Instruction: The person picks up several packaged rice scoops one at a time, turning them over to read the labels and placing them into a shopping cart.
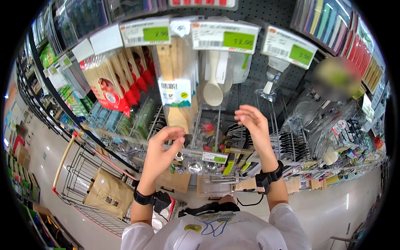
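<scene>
My left hand (164,148) is raised with thumb and curved fingers apart, holding nothing. Its fingertips are just in front of the lower end of a packaged bamboo spatula (178,117) hanging on the rack; I cannot tell whether they touch. Further right, my right hand (254,126) is up with nothing in it, its fingers bent slightly and the thumb apart. Between the hands and higher up hangs a pale, cream-coloured spoon (213,93) in clear wrapping. Red-and-clear packs of wooden chopsticks (109,84) hang left of the spatula.
Price labels (225,38) line the hooks above. Below my hands, wire dividers hold packaged kitchen tools (239,136). A clear-wrapped small item (272,78) hangs at right. A shopping cart (75,168) with a brown paper bag (109,192) stands at my left. Black devices (267,178) are strapped to both wrists.
</scene>
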Available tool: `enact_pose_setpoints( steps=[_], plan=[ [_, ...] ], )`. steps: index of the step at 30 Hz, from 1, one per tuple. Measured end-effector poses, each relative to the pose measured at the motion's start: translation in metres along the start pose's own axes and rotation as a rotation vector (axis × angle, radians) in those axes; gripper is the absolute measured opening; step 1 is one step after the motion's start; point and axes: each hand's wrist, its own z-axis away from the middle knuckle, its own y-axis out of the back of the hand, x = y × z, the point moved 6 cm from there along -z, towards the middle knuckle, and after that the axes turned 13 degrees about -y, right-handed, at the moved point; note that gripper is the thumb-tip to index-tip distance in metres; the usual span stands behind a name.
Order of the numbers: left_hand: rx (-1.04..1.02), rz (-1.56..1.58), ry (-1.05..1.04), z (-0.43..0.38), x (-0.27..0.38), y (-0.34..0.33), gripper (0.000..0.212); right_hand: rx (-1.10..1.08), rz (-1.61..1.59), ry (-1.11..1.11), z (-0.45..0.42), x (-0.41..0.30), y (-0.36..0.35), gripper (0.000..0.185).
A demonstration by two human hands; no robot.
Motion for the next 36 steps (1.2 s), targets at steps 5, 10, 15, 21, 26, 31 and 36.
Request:
enact_pose_setpoints(
  steps=[5, 10, 15, 21, 26, 31, 36],
  plan=[
    [0.015, 0.043, -0.086, -0.054, -0.001, -0.033, 0.026, 0.12, 0.07, 0.158, -0.061, -0.013, 0.005, 0.039],
    [0.012, 0.171, -0.064, -0.078, -0.02, -0.06, 0.031, 0.346, 0.316, 0.217, -0.103, -0.013, -0.005, 0.038],
    [-0.019, 0.163, -0.014, -0.07, -0.029, -0.067, 0.03, 0.345, 0.378, 0.188, -0.112, -0.008, -0.013, 0.029],
    [-0.027, 0.186, 0.024, -0.058, -0.028, -0.065, 0.028, 0.352, 0.325, 0.191, -0.109, -0.004, -0.021, 0.023],
    [-0.056, 0.183, 0.015, -0.05, -0.022, -0.061, 0.026, 0.403, 0.414, 0.305, -0.116, -0.004, -0.029, 0.021],
    [-0.031, 0.175, 0.011, -0.045, -0.022, -0.058, 0.025, 0.395, 0.348, 0.269, -0.111, -0.006, -0.035, 0.019],
    [-0.004, 0.078, 0.017, -0.037, -0.018, -0.044, 0.024, 0.441, 0.435, 0.241, -0.072, -0.031, -0.033, 0.02]
  ],
)
